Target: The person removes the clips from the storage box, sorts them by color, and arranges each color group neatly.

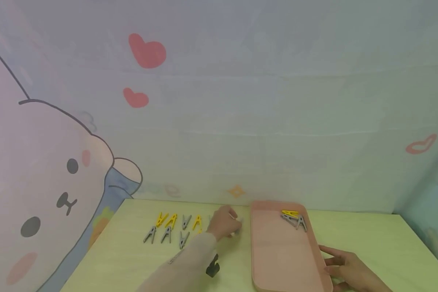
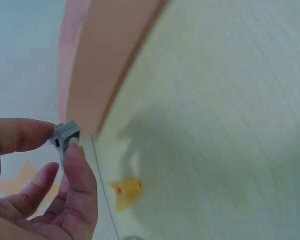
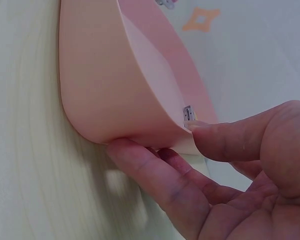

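Observation:
My left hand (image 1: 225,222) is raised over the table beside the pink tray (image 1: 284,259). Between thumb and index finger it pinches a grey clothespin (image 2: 66,134), clearest in the left wrist view. A yellow clothespin (image 2: 126,193) lies on the table below that hand. On the tray's right side, my right hand (image 1: 346,267) grips the wall, thumb at the rim and fingers against the outside. Inside the tray's far right corner lie a yellow clothespin (image 1: 290,213) and two grey clothespins (image 1: 301,223).
Left of my left hand, several yellow and grey clothespins (image 1: 168,234) lie in rough rows on the pale table (image 1: 113,263). My left forearm hides part of them. A dark object (image 1: 212,267) shows by the left wrist. Behind the table hangs a printed cloth (image 1: 259,121).

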Demonstrator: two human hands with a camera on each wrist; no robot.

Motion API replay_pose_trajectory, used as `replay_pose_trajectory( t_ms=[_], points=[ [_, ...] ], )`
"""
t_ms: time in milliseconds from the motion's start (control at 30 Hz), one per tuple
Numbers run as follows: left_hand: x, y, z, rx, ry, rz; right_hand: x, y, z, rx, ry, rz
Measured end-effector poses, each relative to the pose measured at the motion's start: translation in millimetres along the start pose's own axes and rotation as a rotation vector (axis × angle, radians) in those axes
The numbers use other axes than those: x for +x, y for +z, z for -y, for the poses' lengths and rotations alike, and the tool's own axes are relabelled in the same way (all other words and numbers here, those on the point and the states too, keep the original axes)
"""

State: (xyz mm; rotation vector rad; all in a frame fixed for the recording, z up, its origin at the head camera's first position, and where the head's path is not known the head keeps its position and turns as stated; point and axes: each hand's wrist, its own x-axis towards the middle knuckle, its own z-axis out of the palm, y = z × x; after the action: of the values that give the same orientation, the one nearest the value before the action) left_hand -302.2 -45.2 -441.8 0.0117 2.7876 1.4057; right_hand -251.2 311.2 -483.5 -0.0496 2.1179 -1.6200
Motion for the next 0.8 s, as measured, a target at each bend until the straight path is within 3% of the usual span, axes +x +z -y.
replay_pose_trajectory(
  t_ms=[200, 400, 800],
  points=[
    [-11.1, -14.5, 8.3, 0.152, -0.041, -0.026, 2.7, -3, -4, 0.01, -0.002, 0.034],
    [-13.8, -19.8, 21.3, 0.3, 0.012, -0.027, 1.3, -6, -3, 0.019, -0.018, 0.068],
    [-21.8, -21.3, 27.0, 0.366, -0.046, -0.038, 0.1, -6, -1, 0.018, -0.021, 0.067]
  ],
)
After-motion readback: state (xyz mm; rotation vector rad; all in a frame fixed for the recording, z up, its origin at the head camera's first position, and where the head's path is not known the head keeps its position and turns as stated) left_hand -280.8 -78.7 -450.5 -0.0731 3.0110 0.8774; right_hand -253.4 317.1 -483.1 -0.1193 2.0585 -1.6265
